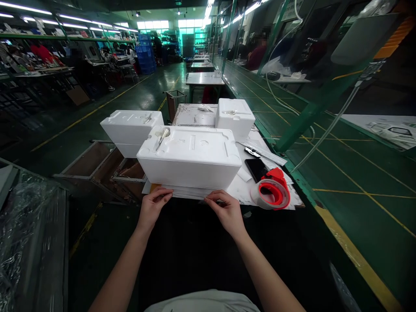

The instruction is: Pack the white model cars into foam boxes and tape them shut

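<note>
At the front edge of the worktable, my left hand (157, 203) and my right hand (225, 207) are both closed in a pinch, thumb against fingers. Between them runs a thin pale strip (190, 193); I cannot tell whether it is tape or paper. Just beyond my fingertips stands a long white foam box (191, 167) with its lid on. A small clear bag with a metallic piece (163, 135) lies on the lid's left end. Right of my right hand is a red tape dispenser (276, 184) with a roll of clear tape (258, 197).
A second foam box (131, 130) stands at the left, and a third foam box (234, 117) at the back right. A dark phone (256, 169) and a black-and-white object (252, 152) lie near the dispenser. Metal-framed carts (100, 169) stand left; a green post (308, 104) rises right.
</note>
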The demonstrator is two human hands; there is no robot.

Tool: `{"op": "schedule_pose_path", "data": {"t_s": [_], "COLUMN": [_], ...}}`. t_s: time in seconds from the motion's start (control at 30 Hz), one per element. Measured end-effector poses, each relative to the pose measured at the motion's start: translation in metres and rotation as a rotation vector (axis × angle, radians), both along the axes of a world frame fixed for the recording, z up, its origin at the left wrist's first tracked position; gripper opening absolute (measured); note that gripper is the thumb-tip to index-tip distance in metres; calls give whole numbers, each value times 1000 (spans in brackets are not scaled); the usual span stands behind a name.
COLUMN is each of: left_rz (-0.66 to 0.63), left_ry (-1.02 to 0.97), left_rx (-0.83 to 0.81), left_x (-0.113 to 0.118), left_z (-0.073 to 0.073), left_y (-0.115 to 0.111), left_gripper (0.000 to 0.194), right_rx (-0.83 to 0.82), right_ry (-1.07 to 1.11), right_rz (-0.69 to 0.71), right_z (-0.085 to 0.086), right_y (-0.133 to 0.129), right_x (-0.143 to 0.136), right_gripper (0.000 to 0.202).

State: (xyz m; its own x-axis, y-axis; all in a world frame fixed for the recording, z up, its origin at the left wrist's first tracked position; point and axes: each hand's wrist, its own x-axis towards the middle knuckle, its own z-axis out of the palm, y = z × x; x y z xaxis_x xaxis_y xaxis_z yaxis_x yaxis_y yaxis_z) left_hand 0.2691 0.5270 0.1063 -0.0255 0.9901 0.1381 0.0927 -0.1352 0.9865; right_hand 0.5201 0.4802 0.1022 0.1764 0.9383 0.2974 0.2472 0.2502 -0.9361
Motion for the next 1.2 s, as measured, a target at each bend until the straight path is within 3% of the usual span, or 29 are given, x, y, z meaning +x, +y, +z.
{"op": "schedule_pose_path", "data": {"t_s": [0.13, 0.23, 0.4, 0.67, 0.93, 1.2], "left_rz": [21, 112, 259, 353, 418, 413], "left_ry": [47, 52, 31, 137, 255, 323], "left_rx": [44, 92, 188, 243, 259, 272], "left_x": [2, 5, 14, 21, 23, 11], "left_z": [-5, -12, -24, -24, -27, -14], "left_y": [8, 12, 16, 17, 17, 22], "left_gripper": [31, 40, 37, 41, 43, 50], "right_rx": [40, 99, 229, 243, 213, 175], "right_ry": [-35, -69, -132, -168, -226, -268], "right_rz": [-56, -119, -247, -393, -374, -373], "right_z": [-10, -17, -27, -44, -41, -35], "right_y": [8, 12, 19, 24, 28, 25], "right_x": [1, -1, -12, -21, -22, -10], "right_gripper": [11, 11, 14, 22, 37, 45]}}
